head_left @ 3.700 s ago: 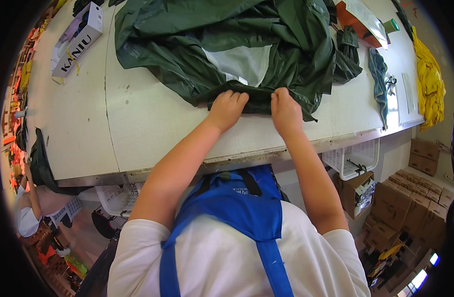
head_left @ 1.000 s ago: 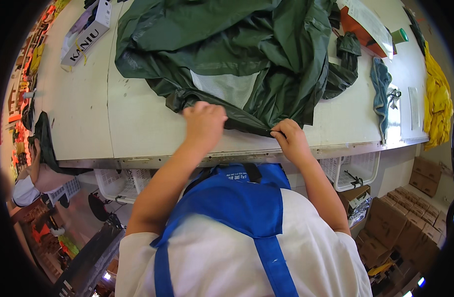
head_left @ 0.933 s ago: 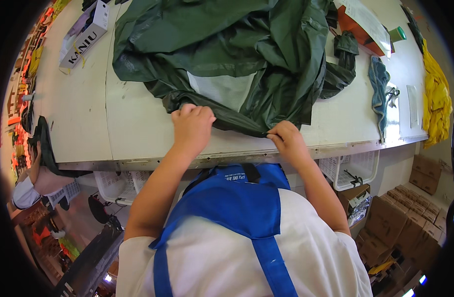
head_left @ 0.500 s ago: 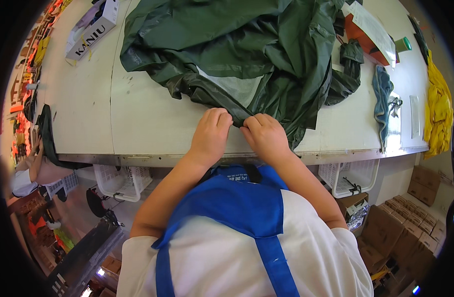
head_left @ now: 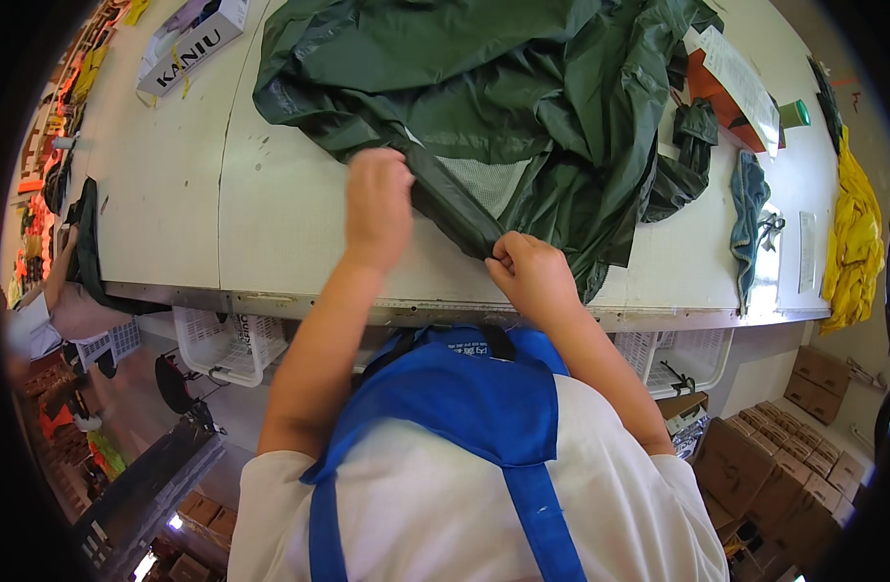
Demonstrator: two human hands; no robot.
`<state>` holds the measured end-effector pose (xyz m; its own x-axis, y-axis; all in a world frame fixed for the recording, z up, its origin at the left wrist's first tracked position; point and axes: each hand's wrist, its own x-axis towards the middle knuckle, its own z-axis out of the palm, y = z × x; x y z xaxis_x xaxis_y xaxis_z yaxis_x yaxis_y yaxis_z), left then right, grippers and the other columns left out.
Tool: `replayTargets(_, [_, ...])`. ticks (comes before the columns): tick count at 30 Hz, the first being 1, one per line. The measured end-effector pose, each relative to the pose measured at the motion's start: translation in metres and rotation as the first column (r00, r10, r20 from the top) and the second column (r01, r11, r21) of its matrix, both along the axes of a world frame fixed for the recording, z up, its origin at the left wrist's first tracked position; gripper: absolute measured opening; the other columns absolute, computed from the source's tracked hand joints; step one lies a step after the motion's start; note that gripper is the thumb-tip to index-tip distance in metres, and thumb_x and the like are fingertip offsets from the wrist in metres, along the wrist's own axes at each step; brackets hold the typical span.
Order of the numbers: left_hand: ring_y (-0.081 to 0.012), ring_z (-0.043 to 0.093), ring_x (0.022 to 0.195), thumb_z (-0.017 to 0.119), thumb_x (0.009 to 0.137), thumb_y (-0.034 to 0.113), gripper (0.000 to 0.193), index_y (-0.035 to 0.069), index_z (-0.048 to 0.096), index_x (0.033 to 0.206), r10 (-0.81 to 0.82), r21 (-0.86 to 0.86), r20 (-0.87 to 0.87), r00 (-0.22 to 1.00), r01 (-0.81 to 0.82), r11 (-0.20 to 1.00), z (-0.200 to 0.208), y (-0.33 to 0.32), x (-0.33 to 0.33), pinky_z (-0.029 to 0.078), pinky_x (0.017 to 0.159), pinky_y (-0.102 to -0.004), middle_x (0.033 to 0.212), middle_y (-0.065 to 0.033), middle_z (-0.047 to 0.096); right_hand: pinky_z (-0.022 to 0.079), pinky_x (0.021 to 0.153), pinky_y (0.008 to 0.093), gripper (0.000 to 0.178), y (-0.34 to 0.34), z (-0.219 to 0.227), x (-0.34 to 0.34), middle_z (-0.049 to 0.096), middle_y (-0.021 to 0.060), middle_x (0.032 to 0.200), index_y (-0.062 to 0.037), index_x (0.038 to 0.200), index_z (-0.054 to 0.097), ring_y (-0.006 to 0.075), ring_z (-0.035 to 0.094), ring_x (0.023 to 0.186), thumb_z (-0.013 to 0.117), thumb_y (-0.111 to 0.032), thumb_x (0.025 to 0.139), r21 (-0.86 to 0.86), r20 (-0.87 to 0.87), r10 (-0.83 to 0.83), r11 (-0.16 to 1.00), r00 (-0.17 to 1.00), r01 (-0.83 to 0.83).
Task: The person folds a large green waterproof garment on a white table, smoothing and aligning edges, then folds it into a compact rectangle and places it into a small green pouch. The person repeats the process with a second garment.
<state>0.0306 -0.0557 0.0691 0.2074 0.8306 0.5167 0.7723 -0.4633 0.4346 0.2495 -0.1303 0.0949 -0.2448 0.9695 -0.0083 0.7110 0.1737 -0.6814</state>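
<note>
A dark green garment [head_left: 464,58] of thin, shiny, coated-looking cloth lies heaped on the white table [head_left: 299,223], with light mesh lining [head_left: 488,179] showing in a gap. Its near edge is a long folded strip [head_left: 454,204] that runs slantwise between my hands. At the upper left end of this strip, my left hand [head_left: 379,209] is closed on the edge, slightly blurred, its fingertips partly hidden. Lower down, close to the table's front edge, my right hand [head_left: 534,276] pinches the strip's other end between thumb and fingers.
A printed box [head_left: 193,44] stands far left. To the right are an orange box with papers [head_left: 741,92], a green spool [head_left: 794,113], a blue cloth [head_left: 748,213] and yellow cloth [head_left: 852,238]. White baskets [head_left: 226,354] hang under the table edge. Another person sits at far left.
My left hand has moved up and left along the garment's edge, away from my right hand. The strip between them now lies straighter. My right hand has shifted slightly right and nearer.
</note>
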Motion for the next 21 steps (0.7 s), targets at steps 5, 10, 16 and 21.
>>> replayTargets(5, [-0.0308,0.048,0.104,0.063,0.081,0.004,0.018,0.005,0.059,0.098,0.1,-0.149,0.058,0.993,-0.091,0.985,0.028,0.004,-0.006,0.04,0.092,-0.0411,0.109,-0.0133,0.051,0.049,0.061,0.0274,0.016,0.009,0.015,0.01,0.061,0.0097,0.073,0.001,0.088,0.061,0.0151,0.06,0.064,0.07,-0.006,0.077,-0.311,-0.327,-0.151,0.949,0.933,0.045])
replayTargets(10, [-0.0288,0.052,0.107,0.075,0.065,0.015,0.072,0.012,0.048,0.132,-0.483,-0.197,-0.125,0.867,0.455,0.868,0.058,-0.017,0.048,0.023,0.111,-0.049,0.112,-0.0082,0.054,0.049,0.064,0.0297,0.018,0.016,0.023,0.02,0.062,0.0124,0.079,0.0022,0.091,0.061,0.0178,0.06,0.068,0.068,-0.006,0.077,-0.267,-0.375,-0.065,0.963,0.925,-0.04])
replayTargets(16, [-0.0263,0.055,0.093,0.07,0.062,0.005,0.047,0.016,0.064,0.107,-0.462,-0.552,-0.264,0.847,0.26,0.793,0.03,-0.035,0.018,0.038,0.094,-0.0419,0.09,-0.0065,0.054,0.048,0.062,0.0289,0.012,0.049,0.008,0.112,0.062,0.0058,0.077,-0.0041,0.09,0.063,0.0137,0.058,0.067,0.067,-0.014,0.084,0.018,-0.307,-0.281,0.954,0.909,0.3])
replayTargets(21, [-0.028,0.052,0.098,0.074,0.059,0.008,0.047,0.012,0.063,0.104,-0.436,-0.578,-0.403,0.805,0.145,0.803,0.022,-0.052,-0.012,0.041,0.088,-0.0404,0.097,-0.0085,0.054,0.048,0.077,0.0333,0.027,0.08,-0.073,0.336,0.066,0.0127,0.097,-0.0048,0.111,0.061,0.0237,0.063,0.086,0.06,-0.019,0.087,0.123,-0.097,-0.806,0.573,0.584,0.81])
